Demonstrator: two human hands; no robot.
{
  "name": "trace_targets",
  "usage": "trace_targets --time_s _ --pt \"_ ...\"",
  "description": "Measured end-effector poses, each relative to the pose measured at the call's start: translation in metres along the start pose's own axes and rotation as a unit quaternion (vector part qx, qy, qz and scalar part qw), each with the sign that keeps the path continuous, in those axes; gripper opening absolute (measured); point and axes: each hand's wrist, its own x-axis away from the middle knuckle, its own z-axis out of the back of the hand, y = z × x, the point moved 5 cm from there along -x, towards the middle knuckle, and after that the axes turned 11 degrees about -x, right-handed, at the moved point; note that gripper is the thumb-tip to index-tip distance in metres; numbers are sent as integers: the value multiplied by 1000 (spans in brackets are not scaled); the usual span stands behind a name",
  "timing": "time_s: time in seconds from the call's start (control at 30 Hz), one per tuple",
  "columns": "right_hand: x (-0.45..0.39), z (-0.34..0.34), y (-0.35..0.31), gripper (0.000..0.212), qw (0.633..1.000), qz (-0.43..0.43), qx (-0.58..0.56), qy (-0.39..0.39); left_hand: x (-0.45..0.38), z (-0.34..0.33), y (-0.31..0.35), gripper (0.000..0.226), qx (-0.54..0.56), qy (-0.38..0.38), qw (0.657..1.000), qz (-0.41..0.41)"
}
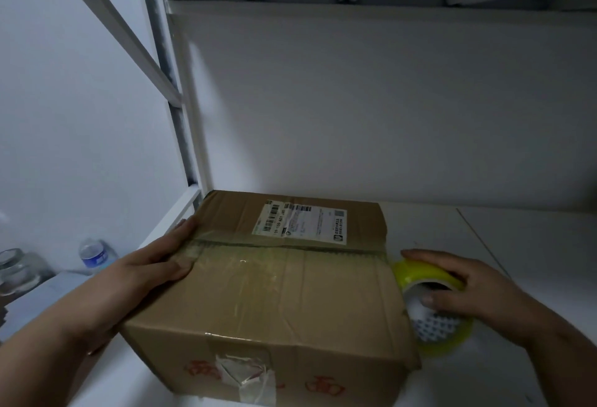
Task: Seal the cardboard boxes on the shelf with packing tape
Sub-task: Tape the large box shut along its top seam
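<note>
One brown box (274, 280) sits on the white shelf (517, 235). Its white label (300, 224) shows barcodes; words too small to read. Left hand (155, 264) lies flat on top. Right hand (465, 287) grips the yellow tape roll (429, 303) beside it.

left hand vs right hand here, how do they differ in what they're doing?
The left hand lies on the cardboard box, fingers straight, pressing the tape strip at the top's left edge; the right hand grips the yellow tape roll off the box's right side.
The left hand sits on top of the box; the right hand is lower, beside the box above the shelf.
Both are bare and flank the same box.
</note>
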Motion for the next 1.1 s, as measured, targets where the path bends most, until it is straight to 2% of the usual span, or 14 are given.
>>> trace_targets --time_s 0.07,0.1,0.13,0.2,0.3,0.47,0.53,0.6,0.67,0.73,0.77,0.87,0.97,1.1 --pt "-3 -3 7 60 1000 11 3 9 0 4 8 74 -142 3 990 -10" --pt "-3 -4 6 62 1000 11 6 16 0 4 13 81 -264 -1 964 -29" --pt "-4 -6 6 63 1000 16 5 22 -3 0 19 87 -383 2 922 -55" --pt "-6 -7 8 63 999 17 -19 35 -4 -20 36 94 -518 4 848 -111" --pt "-4 -7 11 54 994 8 -104 32 -2 -57 46 94 -578 -41 804 -135" --pt "1 -13 21 63 945 -34 -324 44 -14 -43 47 101 -602 -75 791 -79" --pt "6 -30 14 71 932 -38 -360 -1 -31 -25 45 110 -649 -69 756 -39" --pt "10 -59 10 58 920 -53 -387 -28 -44 -11 53 105 -685 -13 728 -13" --pt "14 -92 6 53 916 -58 -396 -28 -47 -18 64 85 -685 57 726 -27" --pt "14 -114 7 53 924 -35 -381 9 -41 -50 63 98 -626 14 777 -60" --pt "14 -122 8 56 927 -19 -374 29 -35 -68 60 107 -615 -27 785 -63" --pt "16 -135 10 80 921 8 -386 59 -30 -81 58 106 -622 -39 779 -65" --pt "13 -155 4 95 903 24 -429 18 -44 -71 63 93 -628 -25 769 -113" --pt "1 -164 -8 54 925 23 -378 36 -61 -67 54 76 -626 37 762 -159"
